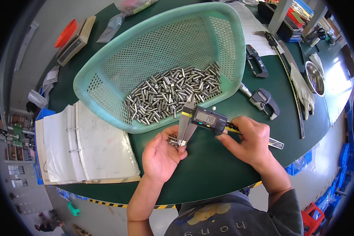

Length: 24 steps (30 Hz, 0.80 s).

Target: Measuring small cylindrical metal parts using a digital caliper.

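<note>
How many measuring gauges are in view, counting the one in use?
3. A digital caliper held in the right hand, its jaws at the left hand; a second caliper right of the green basket; a micrometer below it. Others may lie in the far clutter.

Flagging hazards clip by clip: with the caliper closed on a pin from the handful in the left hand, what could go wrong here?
The left hand cups several loose metal pins while presenting one to the digital caliper; spares could slip onto the green table. The right hand holds the caliper at its far end, so the jaws might tilt and skew the reading. A measured pin could also fall back into the green basket among the other pins.
</note>
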{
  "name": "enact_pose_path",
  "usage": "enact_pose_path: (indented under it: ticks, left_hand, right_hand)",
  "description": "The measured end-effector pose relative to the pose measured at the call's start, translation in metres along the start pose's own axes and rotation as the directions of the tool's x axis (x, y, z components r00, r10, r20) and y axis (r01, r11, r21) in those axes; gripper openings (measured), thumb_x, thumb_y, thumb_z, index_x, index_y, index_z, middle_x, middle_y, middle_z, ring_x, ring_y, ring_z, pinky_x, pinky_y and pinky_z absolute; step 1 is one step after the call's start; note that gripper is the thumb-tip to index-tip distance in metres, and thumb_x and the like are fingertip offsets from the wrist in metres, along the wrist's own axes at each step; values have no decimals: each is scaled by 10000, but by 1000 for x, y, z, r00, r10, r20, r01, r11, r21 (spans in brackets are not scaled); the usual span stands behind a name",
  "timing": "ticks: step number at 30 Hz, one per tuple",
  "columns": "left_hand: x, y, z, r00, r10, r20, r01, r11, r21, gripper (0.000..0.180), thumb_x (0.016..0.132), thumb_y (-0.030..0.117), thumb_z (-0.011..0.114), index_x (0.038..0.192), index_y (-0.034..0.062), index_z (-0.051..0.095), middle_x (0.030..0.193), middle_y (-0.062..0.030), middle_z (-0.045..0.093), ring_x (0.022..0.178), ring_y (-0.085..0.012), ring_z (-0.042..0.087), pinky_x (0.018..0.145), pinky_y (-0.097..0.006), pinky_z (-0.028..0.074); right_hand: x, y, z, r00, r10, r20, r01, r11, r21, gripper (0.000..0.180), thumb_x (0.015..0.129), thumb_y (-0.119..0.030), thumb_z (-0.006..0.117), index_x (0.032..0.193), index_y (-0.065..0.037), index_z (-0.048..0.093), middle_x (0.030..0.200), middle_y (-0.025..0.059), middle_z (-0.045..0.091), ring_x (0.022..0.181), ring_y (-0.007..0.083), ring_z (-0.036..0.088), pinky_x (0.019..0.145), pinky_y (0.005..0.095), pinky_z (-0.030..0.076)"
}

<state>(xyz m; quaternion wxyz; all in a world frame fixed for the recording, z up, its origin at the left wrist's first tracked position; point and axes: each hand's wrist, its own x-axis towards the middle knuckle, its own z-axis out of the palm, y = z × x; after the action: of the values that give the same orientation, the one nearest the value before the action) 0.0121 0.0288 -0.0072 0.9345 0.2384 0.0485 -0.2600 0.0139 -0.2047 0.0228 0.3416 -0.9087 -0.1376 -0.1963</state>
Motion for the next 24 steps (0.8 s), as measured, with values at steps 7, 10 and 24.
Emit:
enact_pose_path:
  ticks: [7,10,24]
  left_hand:
    - [4,2,1,993,-94,-73,90,995,-49,466,877,359,442,1179,6,479,1057,-126,558,947,-271,543,800,-386,450]
    - [4,9,3,985,21,-173,-13,999,49,301,884,208,495,1123,26,510,903,-63,555,797,-181,553,652,-295,468]
    - [37,22,-5,576,796,186,99,-294,951,151,774,30,633,922,40,610,660,-29,453,533,-137,431,480,-282,369]
  right_hand:
    - [-1,1,3,1000,-13,24,13,1000,1,293,682,-170,741,874,-30,569,670,81,566,494,239,546,437,314,425]
    - [0,1,1,1000,11,9,-11,1000,29,308,685,-137,741,909,-20,566,660,75,552,478,204,519,437,297,419]
    - [0,2,3,998,56,19,-57,996,72,285,678,-136,757,868,-21,578,633,69,539,455,177,493,425,275,395]
